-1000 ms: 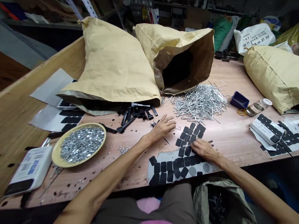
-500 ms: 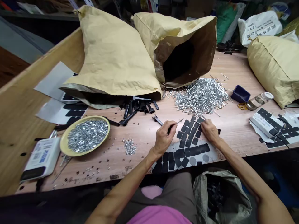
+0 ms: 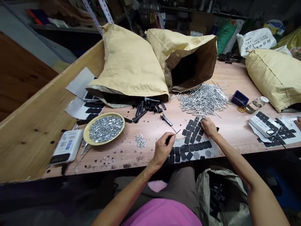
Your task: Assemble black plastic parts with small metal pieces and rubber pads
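Note:
My left hand (image 3: 162,147) is closed, pinching a thin metal pin (image 3: 178,131) that points up and to the right. Just beyond it on the table lies a black plastic piece (image 3: 166,120) with a forked end. My right hand (image 3: 209,128) is closed, its fingertips at the upper right of a group of black rounded pads (image 3: 191,130); whatever it pinches is hidden. A backing sheet (image 3: 213,150) with more black pads lies nearer the table edge, between the hands. Past my right hand is a heap of metal pins (image 3: 204,99).
A yellow bowl (image 3: 87,138) of small metal parts stands left, beside a white device (image 3: 68,146). Large paper sacks (image 3: 134,62) fill the back. A blue tray (image 3: 240,98) and a jar (image 3: 256,105) sit right. Another person's hand (image 3: 298,123) shows at the right edge.
The view has swung left. My left hand has drawn back towards me from the black plastic piece, still holding the pin. My right hand stays by the pads; the pin tip seen there is no longer clear.

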The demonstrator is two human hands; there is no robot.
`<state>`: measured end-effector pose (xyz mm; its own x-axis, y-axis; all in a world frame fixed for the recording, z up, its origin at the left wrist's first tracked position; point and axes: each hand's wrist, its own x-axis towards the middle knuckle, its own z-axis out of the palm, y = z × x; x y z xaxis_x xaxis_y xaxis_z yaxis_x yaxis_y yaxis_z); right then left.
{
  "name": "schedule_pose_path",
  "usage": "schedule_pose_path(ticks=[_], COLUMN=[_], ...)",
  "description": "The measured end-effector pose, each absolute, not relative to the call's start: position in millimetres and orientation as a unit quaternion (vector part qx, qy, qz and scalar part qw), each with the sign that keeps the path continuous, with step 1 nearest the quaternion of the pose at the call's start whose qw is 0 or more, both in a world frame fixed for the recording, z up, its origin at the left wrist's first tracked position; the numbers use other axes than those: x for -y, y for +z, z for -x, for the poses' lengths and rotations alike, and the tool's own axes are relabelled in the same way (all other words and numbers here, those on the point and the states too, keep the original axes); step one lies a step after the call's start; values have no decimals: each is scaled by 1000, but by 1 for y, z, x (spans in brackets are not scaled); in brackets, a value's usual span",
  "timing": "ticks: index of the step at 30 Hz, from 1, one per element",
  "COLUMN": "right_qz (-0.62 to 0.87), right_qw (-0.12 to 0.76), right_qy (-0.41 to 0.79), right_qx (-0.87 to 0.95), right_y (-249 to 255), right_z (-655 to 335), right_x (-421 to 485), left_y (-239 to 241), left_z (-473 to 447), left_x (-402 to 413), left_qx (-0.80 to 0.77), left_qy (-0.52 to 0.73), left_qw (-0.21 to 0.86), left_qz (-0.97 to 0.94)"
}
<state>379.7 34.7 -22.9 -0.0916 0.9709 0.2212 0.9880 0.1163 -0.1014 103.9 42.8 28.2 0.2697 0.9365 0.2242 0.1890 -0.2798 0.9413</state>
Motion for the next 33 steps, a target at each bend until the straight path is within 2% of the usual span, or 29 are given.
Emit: schedule_pose_path(ticks=[8, 19, 23, 28, 30, 33], right_qz=[640, 674, 686, 723, 736, 736], right_qw=[97, 123, 128, 67, 60, 108], right_qy=[2, 18, 92, 207, 196, 139], right_qx=[762, 728, 710, 656, 646, 654], right_y=[-32, -6, 19, 25, 23, 23], right_z=[-346, -340, -348, -359, -362, -347], right_x=[-2, 0, 56, 164, 180, 157], left_y=[27, 28, 24, 12, 6, -4], left_z=[-96, -83, -68, -36, -23, -9], left_x=[-34, -24, -28, -30, -28, -22], left_qx=[-440, -437, -448, -488, -508, -531], left_qy=[447, 453, 437, 444, 456, 469], left_qw=[495, 522, 568, 595, 585, 573], left_qz=[-601, -576, -536, -460, -438, -411])
